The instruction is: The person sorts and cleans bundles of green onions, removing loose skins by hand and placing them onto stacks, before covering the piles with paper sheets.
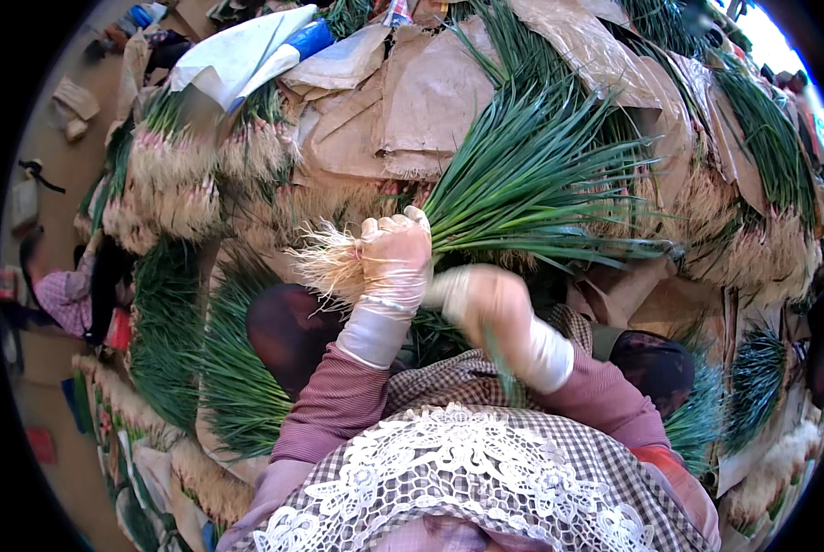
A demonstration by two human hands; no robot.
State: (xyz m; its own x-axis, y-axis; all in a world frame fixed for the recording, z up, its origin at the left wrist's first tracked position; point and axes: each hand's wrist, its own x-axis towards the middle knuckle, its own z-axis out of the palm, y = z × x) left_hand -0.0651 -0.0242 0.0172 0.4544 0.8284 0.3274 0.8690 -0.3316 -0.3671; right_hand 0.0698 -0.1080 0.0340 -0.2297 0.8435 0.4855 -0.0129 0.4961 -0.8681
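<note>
A thick bunch of green onions [531, 175] is held out in front of me, with pale stringy roots [324, 262] to the left and long green leaves fanning to the upper right. My left hand [396, 248], in a thin whitish glove, is closed around the bunch just above the roots. Close by on the right, below the leaves, my gloved right hand [487, 299] is curled and smeared by motion. From its underside trails a blurred green onion leaf [501, 363]. What lies inside its fingers is hidden.
Stacked bunches of green onions [168, 175] and brown paper sheets [435, 101] stand across the far side. More green onions [237, 359] lie by my left knee [288, 336], and others [757, 373] at the right. A person [67, 290] in a checked shirt sits at the left.
</note>
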